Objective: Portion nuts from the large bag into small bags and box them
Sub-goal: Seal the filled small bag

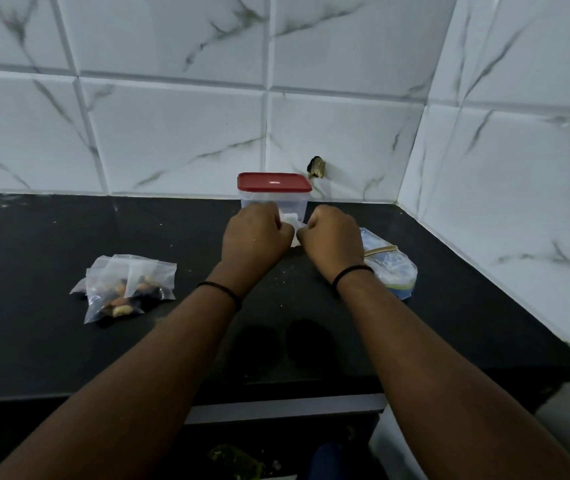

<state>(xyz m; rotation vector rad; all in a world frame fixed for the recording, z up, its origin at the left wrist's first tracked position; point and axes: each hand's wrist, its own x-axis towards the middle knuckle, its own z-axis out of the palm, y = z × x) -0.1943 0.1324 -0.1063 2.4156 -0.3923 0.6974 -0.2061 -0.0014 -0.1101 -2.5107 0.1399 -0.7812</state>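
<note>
My left hand [255, 237] and my right hand [333, 237] are both closed on a small clear bag [292, 223], pinching it between them above the black counter [34, 237]; most of the bag is hidden behind my fists. Just behind the hands stands a clear plastic box [292, 202] with its red lid [274, 182] on. To the left lie small clear bags filled with mixed nuts [124, 289]. The large bag [389, 263], bluish plastic with a rubber band on it, lies right of my right wrist.
White marble-look tiled walls meet in a corner at the back right. A dark chipped hole [316, 167] marks the wall behind the box. The counter's front edge runs below my forearms, with a cluttered dark space beneath it.
</note>
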